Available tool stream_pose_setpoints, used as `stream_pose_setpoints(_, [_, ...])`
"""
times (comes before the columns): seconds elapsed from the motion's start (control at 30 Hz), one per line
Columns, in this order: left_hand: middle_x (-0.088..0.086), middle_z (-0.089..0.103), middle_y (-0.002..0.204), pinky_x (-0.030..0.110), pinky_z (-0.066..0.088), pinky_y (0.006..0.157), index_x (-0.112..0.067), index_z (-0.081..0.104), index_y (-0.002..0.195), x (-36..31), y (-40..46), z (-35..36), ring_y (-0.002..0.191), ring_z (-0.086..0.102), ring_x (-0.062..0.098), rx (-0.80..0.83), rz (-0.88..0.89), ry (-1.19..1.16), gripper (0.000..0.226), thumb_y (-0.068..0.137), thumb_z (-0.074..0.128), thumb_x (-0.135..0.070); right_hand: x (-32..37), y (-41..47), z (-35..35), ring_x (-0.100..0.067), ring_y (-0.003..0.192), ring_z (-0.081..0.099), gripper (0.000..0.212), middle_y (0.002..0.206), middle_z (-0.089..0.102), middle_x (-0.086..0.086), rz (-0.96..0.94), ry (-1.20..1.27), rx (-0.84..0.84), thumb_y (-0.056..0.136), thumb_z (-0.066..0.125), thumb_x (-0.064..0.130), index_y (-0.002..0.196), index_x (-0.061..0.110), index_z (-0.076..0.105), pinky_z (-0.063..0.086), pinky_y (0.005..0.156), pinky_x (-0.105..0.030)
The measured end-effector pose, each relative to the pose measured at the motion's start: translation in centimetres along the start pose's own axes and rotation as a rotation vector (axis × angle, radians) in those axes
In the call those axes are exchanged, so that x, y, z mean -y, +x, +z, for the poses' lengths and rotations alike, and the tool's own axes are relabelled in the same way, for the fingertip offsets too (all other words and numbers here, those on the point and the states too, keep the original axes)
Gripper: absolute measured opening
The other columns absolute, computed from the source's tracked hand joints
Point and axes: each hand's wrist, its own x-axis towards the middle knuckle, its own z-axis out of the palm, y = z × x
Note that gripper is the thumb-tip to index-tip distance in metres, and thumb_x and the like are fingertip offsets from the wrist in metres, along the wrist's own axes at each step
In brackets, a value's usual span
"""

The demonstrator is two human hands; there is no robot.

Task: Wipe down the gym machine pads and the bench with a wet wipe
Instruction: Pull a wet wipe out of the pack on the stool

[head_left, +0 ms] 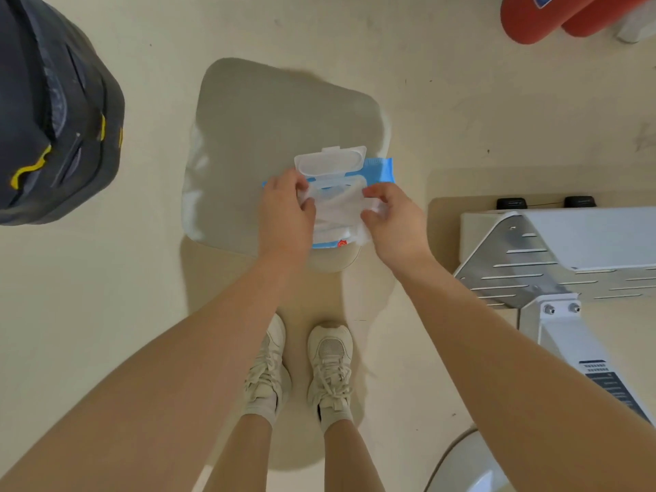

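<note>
Pinching the wet wipe (339, 211) at its left edge, the left hand (285, 211) has curled fingers that hide the corner. The sheet stretches taut above the open blue wipes pack (381, 170) on a grey pad (269, 111), whose near edge blurs. The right hand (394, 218) pinches the right edge; bare floor (461, 111) lies beyond.

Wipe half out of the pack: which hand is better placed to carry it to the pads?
Right, probably. The right hand pinches the wipe nearest the white machine.
</note>
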Motion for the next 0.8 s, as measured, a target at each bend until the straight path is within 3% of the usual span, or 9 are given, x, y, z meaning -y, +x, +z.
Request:
stream_pose_setpoints(0.1, [0.007,0.050,0.088,0.021,0.040,0.070,-0.006,0.055,0.084,0.4,-0.2,0.0,0.074,0.051,0.020,-0.030,0.079,-0.072,0.009,0.080,0.060,0.000,0.3,-0.2,1.6,-0.023,0.111,0.052,0.037,0.120,0.060,-0.010,-0.140,-0.159,0.088,0.087,0.046,-0.002,0.122,0.007,0.057,0.027,0.077,-0.007])
stream_pose_setpoints(0.2, [0.006,0.055,0.087,0.003,0.041,0.071,0.001,0.065,0.085,1.0,-0.8,-0.1,0.068,0.055,0.009,0.025,0.224,-0.136,0.016,0.081,0.060,-0.013,0.5,-0.4,2.7,-0.024,0.109,0.054,0.037,0.118,0.061,-0.014,-0.192,-0.115,0.226,0.087,0.045,-0.005,0.121,0.002,0.056,0.031,0.080,-0.002])
stream_pose_setpoints(0.3, [0.015,0.064,0.094,0.006,0.043,0.073,0.004,0.069,0.092,2.0,-1.0,-0.1,0.082,0.055,0.011,0.096,0.336,-0.055,0.026,0.084,0.051,-0.014,0.8,-0.2,2.1,-0.016,0.106,0.051,0.042,0.123,0.058,-0.014,-0.231,-0.111,0.320,0.087,0.043,-0.008,0.126,0.003,0.052,0.027,0.077,0.008])
stream_pose_setpoints(0.37, [0.014,0.067,0.097,0.025,0.050,0.066,0.001,0.069,0.092,2.2,-0.7,-0.1,0.081,0.060,0.016,0.177,0.411,0.084,0.033,0.082,0.045,-0.019,1.1,0.1,0.7,-0.020,0.117,0.049,0.044,0.129,0.054,-0.010,-0.229,-0.125,0.286,0.085,0.046,-0.008,0.126,0.005,0.053,0.024,0.082,0.003])
stream_pose_setpoints(0.47, [0.000,0.068,0.087,0.027,0.049,0.058,-0.011,0.070,0.087,2.1,-0.5,1.0,0.073,0.064,0.024,0.229,0.560,0.517,0.022,0.066,0.066,-0.018,1.7,0.7,-2.3,-0.017,0.117,0.047,0.053,0.136,0.046,-0.006,-0.309,-0.185,0.059,0.081,0.047,-0.008,0.130,0.011,0.047,0.033,0.087,-0.015])
stream_pose_setpoints(0.57, [-0.004,0.068,0.092,0.027,0.044,0.057,-0.016,0.068,0.095,1.3,-0.8,1.5,0.071,0.062,0.023,0.288,0.572,0.730,0.046,0.050,0.076,-0.012,2.3,1.6,-3.7,-0.023,0.120,0.046,0.079,0.155,0.015,0.003,-0.407,-0.402,0.205,0.079,0.043,-0.008,0.146,0.024,0.017,0.048,0.085,-0.038])
stream_pose_setpoints(0.63, [0.000,0.067,0.107,0.029,0.047,0.062,-0.014,0.066,0.108,1.8,-1.4,1.0,0.079,0.064,0.024,0.305,0.611,0.769,0.048,0.060,0.063,-0.014,2.7,2.1,-3.5,-0.033,0.114,0.052,0.082,0.156,0.006,0.009,-0.413,-0.613,0.336,0.080,0.041,-0.009,0.147,0.027,0.011,0.050,0.079,-0.043])
stream_pose_setpoints(0.7, [0.006,0.062,0.122,0.033,0.048,0.073,-0.013,0.062,0.117,2.6,-2.4,-0.5,0.095,0.063,0.025,0.276,0.673,0.791,0.049,0.070,0.047,-0.014,3.1,1.9,-3.7,-0.031,0.110,0.054,0.078,0.154,0.017,0.008,-0.413,-0.691,0.329,0.083,0.043,-0.005,0.147,0.029,0.015,0.050,0.079,-0.040])
stream_pose_setpoints(0.8, [0.011,0.062,0.121,0.036,0.040,0.082,-0.008,0.059,0.114,3.3,-3.6,-3.2,0.103,0.054,0.027,0.108,0.834,0.704,0.040,0.076,0.048,-0.006,3.0,0.2,-4.2,-0.028,0.115,0.049,0.076,0.146,0.034,0.006,-0.403,-0.796,0.329,0.083,0.041,-0.005,0.146,0.031,0.017,0.047,0.082,-0.036])
